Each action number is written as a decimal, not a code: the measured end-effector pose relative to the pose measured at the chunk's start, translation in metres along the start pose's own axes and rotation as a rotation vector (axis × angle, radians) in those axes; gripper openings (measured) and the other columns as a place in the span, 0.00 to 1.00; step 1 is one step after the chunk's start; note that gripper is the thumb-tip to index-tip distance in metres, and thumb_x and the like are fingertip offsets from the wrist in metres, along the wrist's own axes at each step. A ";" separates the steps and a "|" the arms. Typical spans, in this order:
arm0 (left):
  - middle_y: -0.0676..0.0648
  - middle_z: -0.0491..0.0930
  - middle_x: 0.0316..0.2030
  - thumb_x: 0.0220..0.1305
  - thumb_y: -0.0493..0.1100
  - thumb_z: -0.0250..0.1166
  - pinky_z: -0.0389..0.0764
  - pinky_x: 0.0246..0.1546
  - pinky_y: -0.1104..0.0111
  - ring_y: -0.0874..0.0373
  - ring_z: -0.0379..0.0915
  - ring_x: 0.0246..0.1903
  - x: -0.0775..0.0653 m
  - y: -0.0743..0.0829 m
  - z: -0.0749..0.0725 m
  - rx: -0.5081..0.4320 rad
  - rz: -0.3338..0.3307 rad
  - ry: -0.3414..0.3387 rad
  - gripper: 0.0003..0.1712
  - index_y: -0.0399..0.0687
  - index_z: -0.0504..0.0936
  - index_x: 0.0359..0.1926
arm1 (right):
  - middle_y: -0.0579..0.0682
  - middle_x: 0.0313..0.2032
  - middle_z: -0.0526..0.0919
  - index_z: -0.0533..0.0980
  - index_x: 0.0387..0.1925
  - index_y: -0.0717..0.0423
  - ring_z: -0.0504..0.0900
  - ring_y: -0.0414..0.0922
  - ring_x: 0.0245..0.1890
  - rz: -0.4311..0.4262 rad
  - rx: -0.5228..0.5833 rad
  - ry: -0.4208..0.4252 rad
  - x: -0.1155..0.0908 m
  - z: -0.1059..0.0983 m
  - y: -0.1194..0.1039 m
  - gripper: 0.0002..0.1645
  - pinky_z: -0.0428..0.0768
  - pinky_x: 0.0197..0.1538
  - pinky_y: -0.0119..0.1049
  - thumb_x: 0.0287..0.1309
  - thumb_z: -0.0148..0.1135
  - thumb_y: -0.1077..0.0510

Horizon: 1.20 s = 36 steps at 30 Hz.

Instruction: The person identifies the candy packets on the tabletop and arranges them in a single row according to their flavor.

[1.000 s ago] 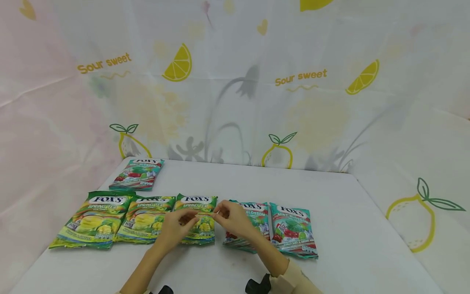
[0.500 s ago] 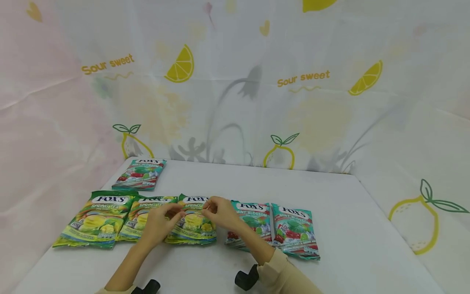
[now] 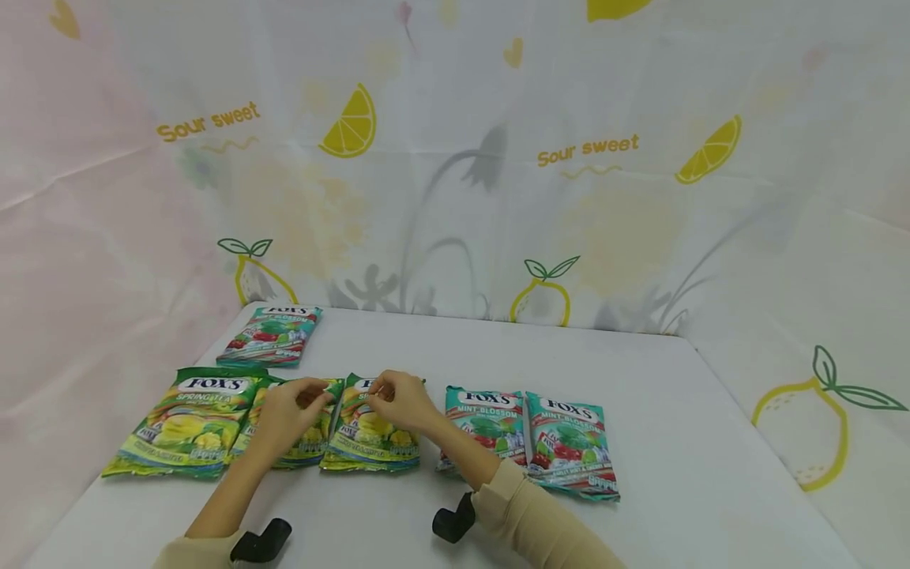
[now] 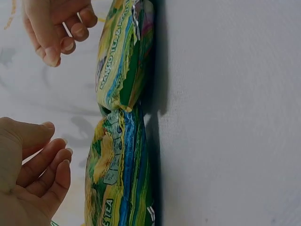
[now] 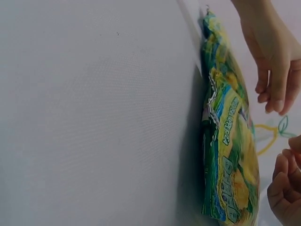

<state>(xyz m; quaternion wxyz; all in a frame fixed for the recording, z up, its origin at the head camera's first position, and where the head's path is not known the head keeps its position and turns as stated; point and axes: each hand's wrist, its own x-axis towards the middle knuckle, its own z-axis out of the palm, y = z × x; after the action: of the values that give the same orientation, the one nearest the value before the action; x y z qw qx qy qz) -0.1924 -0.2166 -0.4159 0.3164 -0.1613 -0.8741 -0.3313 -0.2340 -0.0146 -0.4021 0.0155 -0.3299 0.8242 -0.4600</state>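
Note:
Three yellow-green Fox's Spring Tea candy bags lie side by side on the table. My left hand (image 3: 287,411) hovers over the middle bag (image 3: 313,437), fingers loosely bent with nothing between them. Over the upper part of the right-hand yellow-green bag (image 3: 373,452) is my right hand (image 3: 405,401), its fingers also loosely bent and holding nothing. Both wrist views show a gap between the bags and the fingers of my left hand (image 4: 35,169) and right hand (image 5: 286,188). The leftmost bag (image 3: 188,423) is untouched.
Two teal Fox's Mint Blossom bags (image 3: 486,419) (image 3: 572,446) lie to the right on the white table (image 3: 682,442). Another teal bag (image 3: 270,336) lies at the back left corner. A printed cloth backdrop (image 3: 441,197) stands behind the table.
Both hands have moved left: the left from the right-hand yellow-green bag to above the middle one, the right slightly left and upward over the right-hand bag. The bags look unmoved.

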 end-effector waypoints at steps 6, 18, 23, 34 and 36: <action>0.44 0.81 0.22 0.47 0.26 0.70 0.76 0.20 0.72 0.56 0.75 0.19 0.005 -0.014 -0.007 0.035 -0.006 -0.004 0.08 0.30 0.82 0.32 | 0.54 0.26 0.80 0.77 0.34 0.64 0.68 0.31 0.19 0.004 0.012 0.045 0.013 0.010 -0.001 0.06 0.67 0.21 0.23 0.59 0.58 0.62; 0.40 0.81 0.22 0.48 0.27 0.69 0.78 0.21 0.67 0.49 0.76 0.19 0.016 -0.033 -0.024 0.089 -0.012 0.011 0.07 0.29 0.82 0.31 | 0.51 0.25 0.79 0.78 0.35 0.62 0.70 0.34 0.20 0.068 0.054 0.064 0.040 0.021 -0.005 0.07 0.69 0.22 0.25 0.61 0.58 0.60; 0.36 0.81 0.24 0.49 0.27 0.68 0.78 0.21 0.61 0.45 0.77 0.20 0.023 -0.045 -0.035 0.113 -0.037 0.047 0.07 0.28 0.82 0.31 | 0.49 0.25 0.79 0.77 0.35 0.62 0.70 0.34 0.19 0.081 0.043 0.072 0.051 0.026 -0.005 0.08 0.69 0.21 0.25 0.61 0.59 0.59; 0.29 0.80 0.30 0.56 0.31 0.64 0.77 0.29 0.48 0.36 0.77 0.30 0.030 -0.069 -0.059 0.150 -0.207 -0.008 0.10 0.24 0.79 0.37 | 0.49 0.26 0.78 0.78 0.35 0.61 0.70 0.35 0.20 0.162 -0.006 0.102 0.073 0.038 -0.009 0.08 0.70 0.23 0.26 0.61 0.59 0.58; 0.28 0.79 0.31 0.57 0.31 0.63 0.77 0.31 0.47 0.35 0.76 0.31 0.031 -0.072 -0.062 0.156 -0.224 -0.014 0.12 0.23 0.78 0.39 | 0.49 0.26 0.78 0.78 0.34 0.61 0.71 0.36 0.20 0.174 -0.036 0.104 0.078 0.040 -0.010 0.08 0.70 0.24 0.26 0.61 0.59 0.58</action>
<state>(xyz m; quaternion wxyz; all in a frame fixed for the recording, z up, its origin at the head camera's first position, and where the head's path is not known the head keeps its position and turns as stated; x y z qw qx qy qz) -0.2235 -0.3086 -0.3936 0.2829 -0.0399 -0.9119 -0.2946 -0.2761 -0.0914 -0.3960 0.0066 -0.2328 0.8577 -0.4584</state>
